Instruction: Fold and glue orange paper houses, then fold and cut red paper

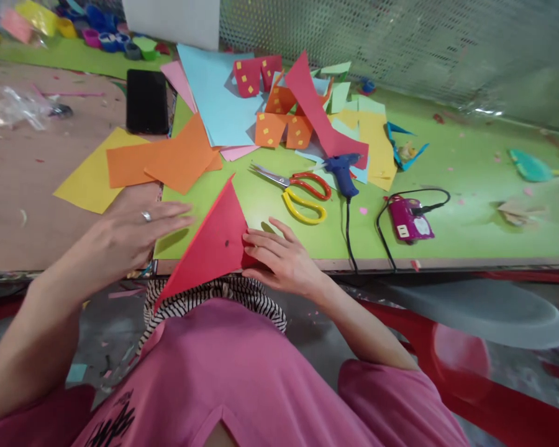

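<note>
A folded red paper (214, 239) with a small dark mark lies at the table's front edge, its lower left corner sticking out over my lap. My right hand (279, 254) has its fingertips on the paper's right edge, with the thumb low by the near edge. Left of the paper, my left hand (140, 226) is open and holds nothing, its fingers stretched toward the paper; a ring is on one finger. Just beyond are scissors (286, 181) with one red and one yellow handle loop. A blue glue gun (342, 172) rests to their right.
Orange sheets (181, 158), a yellow sheet (86, 180) and light blue paper (228, 93) lie behind. Orange spotted cutouts (284, 127) and a long red strip (312, 105) are farther back. A black phone (146, 101) lies left; a purple power block (410, 220) with cords sits right.
</note>
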The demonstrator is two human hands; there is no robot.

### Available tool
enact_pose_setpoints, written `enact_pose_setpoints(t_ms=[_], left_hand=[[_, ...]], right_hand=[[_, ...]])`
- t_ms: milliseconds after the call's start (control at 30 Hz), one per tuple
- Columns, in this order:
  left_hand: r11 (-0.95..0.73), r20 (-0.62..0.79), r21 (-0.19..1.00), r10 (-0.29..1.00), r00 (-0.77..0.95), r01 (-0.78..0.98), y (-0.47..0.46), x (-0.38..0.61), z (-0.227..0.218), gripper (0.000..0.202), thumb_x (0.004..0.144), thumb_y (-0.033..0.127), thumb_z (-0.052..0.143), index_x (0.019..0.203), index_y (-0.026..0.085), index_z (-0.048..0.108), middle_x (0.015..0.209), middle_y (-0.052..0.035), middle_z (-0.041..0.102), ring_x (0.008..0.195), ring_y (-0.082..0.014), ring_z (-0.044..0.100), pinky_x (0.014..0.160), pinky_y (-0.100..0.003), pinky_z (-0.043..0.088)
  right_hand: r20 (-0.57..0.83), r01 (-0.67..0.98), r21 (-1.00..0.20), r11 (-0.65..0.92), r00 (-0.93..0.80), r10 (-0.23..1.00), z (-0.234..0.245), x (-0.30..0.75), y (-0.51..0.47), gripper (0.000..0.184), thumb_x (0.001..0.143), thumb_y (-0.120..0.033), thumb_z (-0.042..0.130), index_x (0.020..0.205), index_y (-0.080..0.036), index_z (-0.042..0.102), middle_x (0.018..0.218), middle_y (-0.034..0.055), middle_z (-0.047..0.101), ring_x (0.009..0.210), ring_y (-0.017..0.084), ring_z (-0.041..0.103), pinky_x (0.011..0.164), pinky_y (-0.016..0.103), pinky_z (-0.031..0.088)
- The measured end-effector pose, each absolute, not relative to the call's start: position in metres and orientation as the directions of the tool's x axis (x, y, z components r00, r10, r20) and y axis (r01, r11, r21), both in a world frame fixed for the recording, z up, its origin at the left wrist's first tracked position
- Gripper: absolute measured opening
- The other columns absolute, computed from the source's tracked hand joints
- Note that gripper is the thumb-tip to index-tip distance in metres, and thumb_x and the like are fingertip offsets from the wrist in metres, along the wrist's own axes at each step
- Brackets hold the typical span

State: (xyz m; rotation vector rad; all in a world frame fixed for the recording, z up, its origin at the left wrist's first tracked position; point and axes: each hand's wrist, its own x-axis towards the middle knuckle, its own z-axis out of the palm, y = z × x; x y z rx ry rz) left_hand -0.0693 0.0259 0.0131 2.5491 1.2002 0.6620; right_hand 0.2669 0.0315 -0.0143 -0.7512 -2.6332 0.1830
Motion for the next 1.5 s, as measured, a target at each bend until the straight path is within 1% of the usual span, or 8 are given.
enact_pose_setpoints(t_ms=[133, 500, 633, 800, 967, 1200, 1367, 1500], left_hand=[[-0.796, 0.292, 0.279, 0.603, 0.743, 0.536, 0.031, -0.066, -0.005, 0.040, 0.109, 0.031, 0.040, 0.141, 0.027, 0.062, 0.144, -0.0038, 0.069, 0.134, -0.0214, 0.065, 0.116, -0.044, 0.052], [-0.780, 0.266, 0.216, 0.626, 0.733, 0.588, 0.021, -0.054, 0.004, 0.039, 0.104, 0.027, 0.048, 0.139, 0.025, 0.063, 0.134, -0.0055, 0.074, 0.125, -0.0279, 0.065, 0.104, -0.048, 0.054], [-0.786, 0.251, 0.238, 0.617, 0.746, 0.570, 0.017, -0.058, 0.005, 0.044, 0.098, 0.025, 0.054, 0.141, 0.025, 0.062, 0.139, -0.0051, 0.072, 0.128, -0.0311, 0.062, 0.107, -0.052, 0.048], [-0.813, 0.273, 0.141, 0.581, 0.767, 0.566, 0.017, -0.057, 0.006, 0.042, 0.099, 0.032, 0.060, 0.140, 0.023, 0.061, 0.135, -0.0045, 0.074, 0.119, -0.0302, 0.065, 0.100, -0.048, 0.044], [-0.812, 0.330, 0.029, 0.558, 0.761, 0.583, 0.012, -0.047, 0.005, 0.040, 0.099, 0.029, 0.063, 0.137, 0.020, 0.062, 0.135, -0.0065, 0.074, 0.116, -0.0278, 0.068, 0.099, -0.047, 0.044], [-0.806, 0.325, -0.048, 0.546, 0.772, 0.591, 0.003, -0.043, 0.005, 0.046, 0.099, 0.029, 0.059, 0.142, 0.014, 0.058, 0.139, -0.0090, 0.072, 0.116, -0.0289, 0.069, 0.097, -0.048, 0.047], [-0.786, 0.397, 0.064, 0.586, 0.707, 0.615, 0.003, -0.039, -0.002, 0.037, 0.102, 0.020, 0.052, 0.138, 0.018, 0.060, 0.128, -0.0074, 0.077, 0.110, -0.0238, 0.071, 0.093, -0.042, 0.050], [-0.581, 0.394, 0.289, 0.797, 0.458, 0.761, 0.010, -0.024, -0.003, 0.025, 0.106, 0.029, 0.047, 0.100, 0.020, 0.069, 0.089, -0.0050, 0.078, 0.087, -0.0221, 0.071, 0.080, -0.036, 0.052]], right_hand=[[0.316, 0.496, -0.212, 0.842, -0.780, 0.540, -0.012, 0.270, 0.028, 0.042, 0.099, -0.057, 0.064, 0.118, -0.020, 0.068, 0.134, 0.0116, 0.075, 0.134, 0.024, 0.065, 0.126, 0.055, 0.036], [0.406, 0.545, -0.018, 0.838, -0.762, 0.504, -0.020, 0.269, 0.018, 0.044, 0.099, -0.059, 0.063, 0.125, -0.024, 0.068, 0.127, 0.0060, 0.076, 0.126, 0.024, 0.064, 0.130, 0.057, 0.026], [0.412, 0.606, -0.038, 0.794, -0.715, 0.565, -0.020, 0.265, 0.010, 0.044, 0.098, -0.058, 0.063, 0.121, -0.021, 0.069, 0.127, 0.0081, 0.076, 0.127, 0.026, 0.063, 0.132, 0.058, 0.020], [0.370, 0.659, -0.056, 0.750, -0.684, 0.628, -0.024, 0.262, 0.006, 0.043, 0.099, -0.056, 0.063, 0.126, -0.022, 0.067, 0.134, 0.0083, 0.074, 0.130, 0.028, 0.061, 0.133, 0.060, 0.017], [0.371, 0.647, -0.054, 0.761, -0.695, 0.616, -0.024, 0.263, 0.006, 0.050, 0.098, -0.060, 0.062, 0.130, -0.022, 0.065, 0.138, 0.0093, 0.072, 0.130, 0.028, 0.061, 0.132, 0.060, 0.018], [0.398, 0.686, -0.039, 0.727, -0.657, 0.640, -0.026, 0.259, 0.003, 0.037, 0.102, -0.048, 0.061, 0.128, -0.023, 0.067, 0.136, 0.0083, 0.074, 0.126, 0.026, 0.063, 0.131, 0.057, 0.023], [0.359, 0.690, -0.154, 0.708, -0.628, 0.690, -0.024, 0.258, 0.005, 0.030, 0.104, -0.043, 0.058, 0.125, -0.025, 0.069, 0.133, 0.0068, 0.075, 0.125, 0.025, 0.064, 0.127, 0.055, 0.028], [0.354, 0.695, -0.294, 0.656, -0.558, 0.750, -0.019, 0.255, 0.013, 0.027, 0.109, -0.040, 0.050, 0.106, -0.025, 0.072, 0.113, 0.0040, 0.079, 0.106, 0.020, 0.067, 0.115, 0.046, 0.039]])
